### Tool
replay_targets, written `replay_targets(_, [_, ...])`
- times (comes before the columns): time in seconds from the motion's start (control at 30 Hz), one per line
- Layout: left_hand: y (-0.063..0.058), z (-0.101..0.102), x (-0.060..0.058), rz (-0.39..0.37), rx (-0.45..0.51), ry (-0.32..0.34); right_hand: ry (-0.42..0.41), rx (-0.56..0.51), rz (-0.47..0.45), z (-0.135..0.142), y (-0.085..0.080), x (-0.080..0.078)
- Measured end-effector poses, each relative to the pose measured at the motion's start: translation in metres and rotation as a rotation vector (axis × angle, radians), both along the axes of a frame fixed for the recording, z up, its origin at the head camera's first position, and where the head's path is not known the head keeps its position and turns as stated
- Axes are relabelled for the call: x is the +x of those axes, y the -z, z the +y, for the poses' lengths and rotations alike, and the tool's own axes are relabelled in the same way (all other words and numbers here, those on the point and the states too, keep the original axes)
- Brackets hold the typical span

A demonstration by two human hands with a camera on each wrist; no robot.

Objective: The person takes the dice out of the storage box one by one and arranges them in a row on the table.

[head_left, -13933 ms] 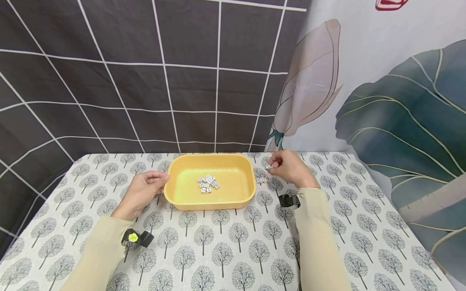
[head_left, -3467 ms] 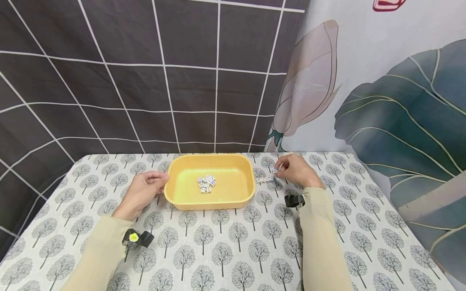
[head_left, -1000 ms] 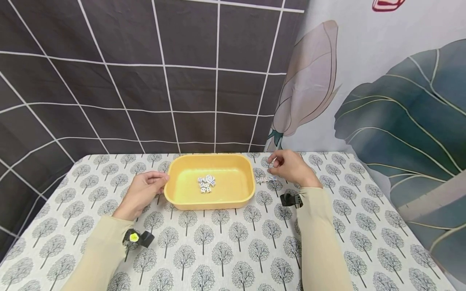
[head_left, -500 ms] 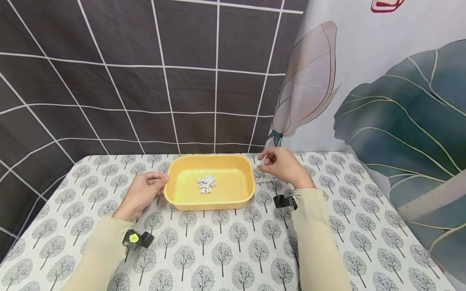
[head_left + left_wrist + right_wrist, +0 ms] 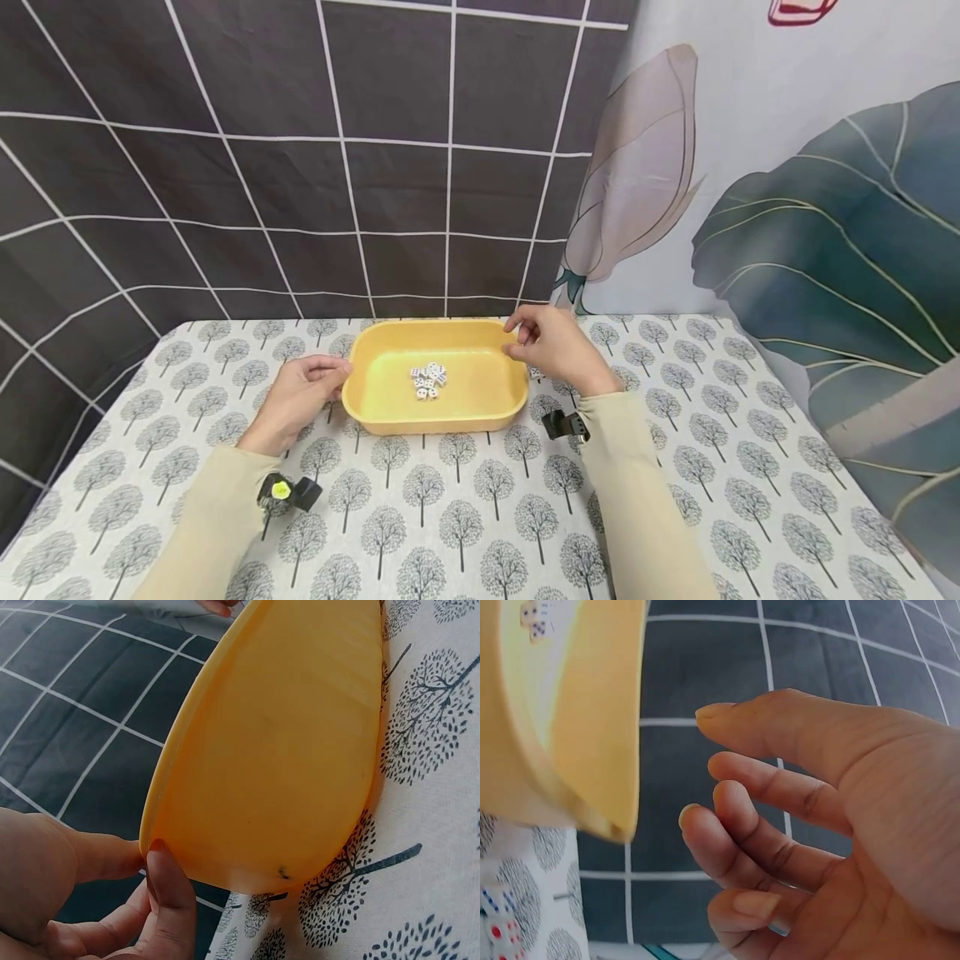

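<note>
A yellow plastic tub [image 5: 435, 426] with rounded corners stands on the cloth. Inside, a small heap of white dice [image 5: 428, 382] lies left of its middle. My left hand [image 5: 295, 398] pinches the tub's left rim between thumb and fingers, as the left wrist view shows. At the opposite end, my right hand [image 5: 557, 348] hovers by the right rim, fingers loosely bent and nothing between them. More dice [image 5: 499, 898], with blue and red pips, lie on the cloth just outside the tub's right end; in the head view this hand hides most of them.
A tree-print tablecloth [image 5: 457, 533] covers the table. Behind it hangs a dark gridded cloth [image 5: 397, 192], with a flower-and-leaf curtain [image 5: 645, 167] on the right. Each wrist carries a small black camera [image 5: 300, 493].
Earlier my right hand held single dice by the row, which has grown rightward while the heap has shrunk slightly. Now that hand has moved left, empty, to the tub's rim. The left hand stays put.
</note>
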State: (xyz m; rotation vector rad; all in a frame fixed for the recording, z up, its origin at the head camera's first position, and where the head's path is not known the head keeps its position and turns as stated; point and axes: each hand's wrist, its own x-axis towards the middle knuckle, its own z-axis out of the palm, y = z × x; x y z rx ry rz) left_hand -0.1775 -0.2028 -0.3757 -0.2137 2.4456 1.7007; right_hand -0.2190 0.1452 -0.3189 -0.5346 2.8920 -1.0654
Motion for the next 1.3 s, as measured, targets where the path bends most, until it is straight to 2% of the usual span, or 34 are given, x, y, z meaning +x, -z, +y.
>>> replay_targets(0.3, [0.001, 0.001, -0.001, 0.005, -0.003, -0.004, -0.055, 0.025, 0.0, -0.022, 0.01, 0.0])
replay_targets(0.5, [0.001, 0.001, 0.0, 0.007, 0.003, -0.001, -0.077, 0.081, 0.014, -0.036, 0.019, 0.0])
replay_targets(1.3, [0.002, 0.001, -0.001, 0.01, 0.039, -0.008, -0.099, 0.148, -0.123, -0.065, 0.047, 0.001])
